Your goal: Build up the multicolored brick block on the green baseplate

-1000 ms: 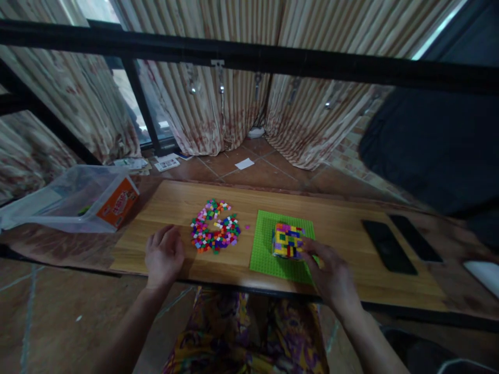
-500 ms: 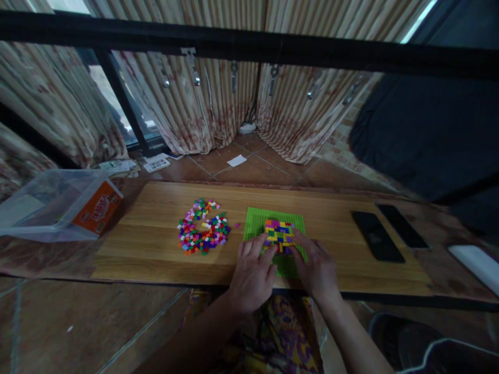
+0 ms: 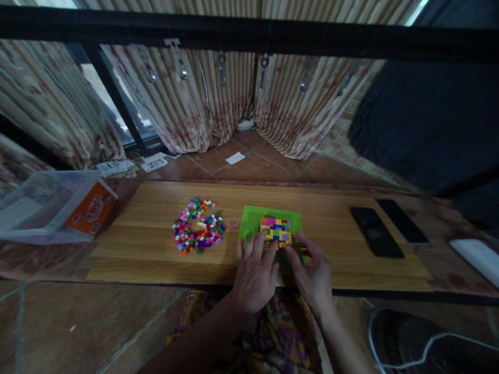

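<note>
A green studded baseplate (image 3: 251, 215) lies on the wooden board in front of me. On it sits a compact block of small building bricks (image 3: 277, 227) in yellow, blue, orange and purple. My left hand (image 3: 255, 272) reaches over the block's near left part, its fingers spread and the fingertips on or just above the bricks. Beside the block's right near corner is my right hand (image 3: 314, 270), thumb and fingers apart, with nothing visible between them. The fingers hide the block's near edge. A loose pile of small coloured bricks (image 3: 200, 239) lies left of the baseplate.
One pink brick (image 3: 233, 224) lies between pile and baseplate. A clear plastic box (image 3: 47, 208) with an orange label stands left of the wooden board (image 3: 128, 249). Two dark phones (image 3: 376, 231) (image 3: 403, 221) and a white object (image 3: 475, 262) are at the right.
My left fingers have spread out over the near left part of the brick block. My right hand has drawn slightly back toward me from the block's right side. The view has shifted a little.
</note>
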Demonstrator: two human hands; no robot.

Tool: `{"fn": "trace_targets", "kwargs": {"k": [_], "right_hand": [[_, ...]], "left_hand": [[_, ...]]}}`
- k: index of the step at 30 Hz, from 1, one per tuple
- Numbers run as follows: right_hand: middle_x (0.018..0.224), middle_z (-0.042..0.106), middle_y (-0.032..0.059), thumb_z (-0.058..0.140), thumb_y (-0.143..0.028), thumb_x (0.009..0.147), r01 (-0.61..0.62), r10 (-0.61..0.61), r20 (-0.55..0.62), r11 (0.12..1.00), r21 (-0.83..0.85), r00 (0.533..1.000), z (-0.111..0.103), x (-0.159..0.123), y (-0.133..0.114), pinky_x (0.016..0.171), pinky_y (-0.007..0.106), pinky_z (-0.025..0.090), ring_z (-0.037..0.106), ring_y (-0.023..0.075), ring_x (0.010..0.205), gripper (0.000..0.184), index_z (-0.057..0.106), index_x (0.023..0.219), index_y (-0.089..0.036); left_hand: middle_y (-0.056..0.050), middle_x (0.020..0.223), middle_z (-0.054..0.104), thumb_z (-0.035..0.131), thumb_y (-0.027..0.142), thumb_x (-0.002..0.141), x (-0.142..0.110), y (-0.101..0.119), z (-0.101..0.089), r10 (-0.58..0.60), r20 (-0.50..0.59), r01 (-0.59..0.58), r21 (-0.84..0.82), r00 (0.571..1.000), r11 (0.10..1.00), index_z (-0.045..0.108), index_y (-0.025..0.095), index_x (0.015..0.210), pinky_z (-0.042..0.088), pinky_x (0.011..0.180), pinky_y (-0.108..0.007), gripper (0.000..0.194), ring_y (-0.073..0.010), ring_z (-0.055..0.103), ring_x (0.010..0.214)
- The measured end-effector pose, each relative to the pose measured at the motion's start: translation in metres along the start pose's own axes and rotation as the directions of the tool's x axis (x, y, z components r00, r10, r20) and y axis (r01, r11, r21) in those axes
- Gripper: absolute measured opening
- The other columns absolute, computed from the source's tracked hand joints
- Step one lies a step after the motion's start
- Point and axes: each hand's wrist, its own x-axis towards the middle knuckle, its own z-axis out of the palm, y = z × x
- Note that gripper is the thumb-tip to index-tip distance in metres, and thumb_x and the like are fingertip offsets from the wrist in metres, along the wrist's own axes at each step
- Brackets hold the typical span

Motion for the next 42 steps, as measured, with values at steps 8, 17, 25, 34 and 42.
{"fn": "trace_targets", "kwargs": {"k": [8,17,25,34,42], "right_hand": [[0.119,0.061,0.0067,0.06,-0.035,0.089,0.254,-0.252,0.047,0.967,-0.035,0.967,-0.002,0.002,0.006,0.096,0.043,0.046,0.056,0.0229,0.112,0.017,0.074,0.096,-0.028],[0.113,0.062,0.0089,0.057,-0.034,0.091,0.361,-0.353,0.076,0.921,-0.15,0.933,-0.002,0.014,0.001,0.092,0.044,0.047,0.055,0.0249,0.109,0.02,0.075,0.09,-0.025],[0.105,0.064,0.0089,0.067,-0.04,0.078,0.039,-0.04,0.018,0.998,0.056,0.999,0.005,0.025,-0.001,0.092,0.044,0.046,0.06,0.0247,0.102,0.02,0.073,0.075,-0.021],[0.072,0.07,0.0029,0.082,-0.043,0.057,-0.342,0.339,0.093,0.819,0.461,0.936,0.015,0.026,-0.006,0.065,0.031,0.052,0.064,0.0173,0.067,0.034,0.066,0.074,-0.018],[0.066,0.069,0.0004,0.086,-0.039,0.052,-0.381,0.381,0.119,0.743,0.551,0.917,0.018,0.029,-0.009,0.057,0.027,0.049,0.061,0.0143,0.058,0.037,0.064,0.072,-0.018]], "left_hand": [[-0.011,0.151,0.036,0.055,0.022,0.087,-0.003,0.002,0.001,-0.002,-0.01,0.002,-0.009,1.0,1.0,0.052,0.025,0.132,0.029,0.11,-0.061,0.046,-0.0322,0.037,0.133],[-0.012,0.15,0.036,0.056,0.021,0.085,0.0,0.005,0.0,-0.029,-0.007,0.028,-0.049,1.0,0.998,0.052,0.023,0.131,0.029,0.11,-0.061,0.046,-0.0325,0.036,0.133],[-0.011,0.151,0.035,0.057,0.022,0.085,0.0,0.007,0.002,-0.039,-0.01,0.038,-0.071,0.999,0.997,0.051,0.025,0.131,0.027,0.111,-0.061,0.047,-0.0326,0.035,0.134],[-0.01,0.151,0.035,0.058,0.022,0.084,0.002,0.007,0.002,-0.032,0.0,0.032,-0.051,0.999,0.998,0.051,0.025,0.13,0.026,0.111,-0.063,0.046,-0.0329,0.035,0.134],[-0.01,0.149,0.039,0.06,0.019,0.082,0.001,0.006,0.003,-0.031,-0.007,0.031,-0.069,0.999,0.997,0.052,0.025,0.13,0.025,0.111,-0.063,0.049,-0.0322,0.036,0.134]]}}
